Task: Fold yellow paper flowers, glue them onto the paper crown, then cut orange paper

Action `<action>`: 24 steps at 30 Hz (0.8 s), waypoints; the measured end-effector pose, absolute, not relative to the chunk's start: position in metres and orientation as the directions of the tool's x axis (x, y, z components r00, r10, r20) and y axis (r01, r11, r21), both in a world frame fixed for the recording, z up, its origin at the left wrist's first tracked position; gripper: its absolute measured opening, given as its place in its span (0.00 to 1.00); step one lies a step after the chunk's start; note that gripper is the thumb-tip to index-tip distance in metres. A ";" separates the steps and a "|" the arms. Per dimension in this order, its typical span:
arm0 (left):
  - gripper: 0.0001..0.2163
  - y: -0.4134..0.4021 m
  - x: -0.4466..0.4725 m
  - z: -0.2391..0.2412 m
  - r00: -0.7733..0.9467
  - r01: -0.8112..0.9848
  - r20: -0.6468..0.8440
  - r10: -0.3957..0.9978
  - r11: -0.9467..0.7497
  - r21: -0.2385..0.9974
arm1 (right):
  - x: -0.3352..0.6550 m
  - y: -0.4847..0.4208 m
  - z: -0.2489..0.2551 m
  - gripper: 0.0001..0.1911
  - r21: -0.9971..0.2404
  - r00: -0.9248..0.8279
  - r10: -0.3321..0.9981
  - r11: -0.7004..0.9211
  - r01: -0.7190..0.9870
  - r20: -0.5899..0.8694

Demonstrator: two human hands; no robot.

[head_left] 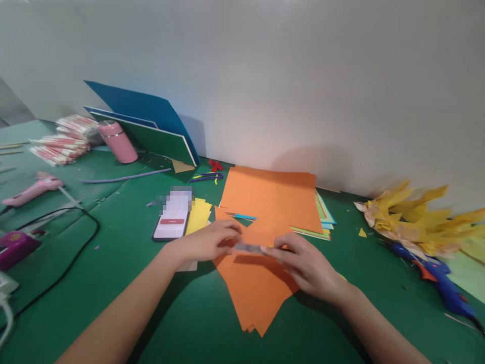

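In the head view, my right hand (305, 260) is closed around what looks like a pair of scissors (250, 247), with the grey blades pointing left and the handle mostly hidden by my fingers. My left hand (212, 240) is curled, its fingertips by the blade tip and on the cut orange paper (257, 293). This paper has slanted edges and a pointed lower end, and seems to be several layers. Behind it lies a larger orange sheet (271, 194) on a stack of coloured sheets (326, 217). The blades are blurred.
A phone (170, 222) and yellow paper (197, 215) lie left of my hands. A pink bottle (118, 141), boards (151, 141), a pink glue gun (34, 189) and a black cable (78, 265) are farther left. Yellow paper leaves (420, 217) and a blue glue gun (439, 278) lie right.
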State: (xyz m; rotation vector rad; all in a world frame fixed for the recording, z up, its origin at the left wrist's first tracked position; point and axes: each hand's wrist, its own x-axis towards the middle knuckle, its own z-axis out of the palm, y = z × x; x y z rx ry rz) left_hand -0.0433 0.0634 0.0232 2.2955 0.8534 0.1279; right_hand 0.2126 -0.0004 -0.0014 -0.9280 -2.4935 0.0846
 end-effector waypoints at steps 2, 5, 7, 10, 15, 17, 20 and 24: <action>0.17 0.063 -0.042 0.022 0.759 0.558 -0.100 0.643 -0.565 0.608 | 0.228 0.008 -0.008 0.24 -0.183 -0.512 0.722 0.644 0.742 0.465; 0.24 0.065 -0.040 0.019 0.750 0.579 -0.097 0.654 -0.578 0.576 | 0.240 0.018 -0.018 0.22 -0.155 -0.322 0.819 0.438 0.885 0.475; 0.27 0.065 -0.039 0.018 0.749 0.578 -0.087 0.657 -0.584 0.569 | 0.240 0.022 -0.023 0.19 -0.153 -0.280 0.846 0.384 0.911 0.454; 0.31 0.064 -0.037 0.020 0.738 0.586 -0.091 0.668 -0.568 0.578 | 0.235 0.022 -0.025 0.15 -0.156 -0.275 0.862 0.369 0.916 0.425; 0.39 0.060 -0.035 0.023 0.700 0.625 -0.170 0.694 -0.479 0.616 | 0.227 0.017 -0.021 0.12 -0.191 -0.264 0.828 0.400 0.896 0.496; 0.37 0.060 -0.034 0.022 0.715 0.603 -0.142 0.685 -0.501 0.622 | 0.222 0.016 -0.020 0.14 -0.284 -0.295 0.815 0.475 0.833 0.499; 0.27 0.058 -0.034 0.022 0.738 0.578 -0.098 0.668 -0.551 0.602 | 0.211 0.013 -0.019 0.18 -0.454 -0.322 0.838 0.517 0.726 0.440; 0.15 0.051 -0.033 0.028 0.749 0.564 -0.039 0.662 -0.605 0.562 | 0.192 0.005 -0.015 0.17 -0.697 -0.310 0.898 0.439 0.567 0.314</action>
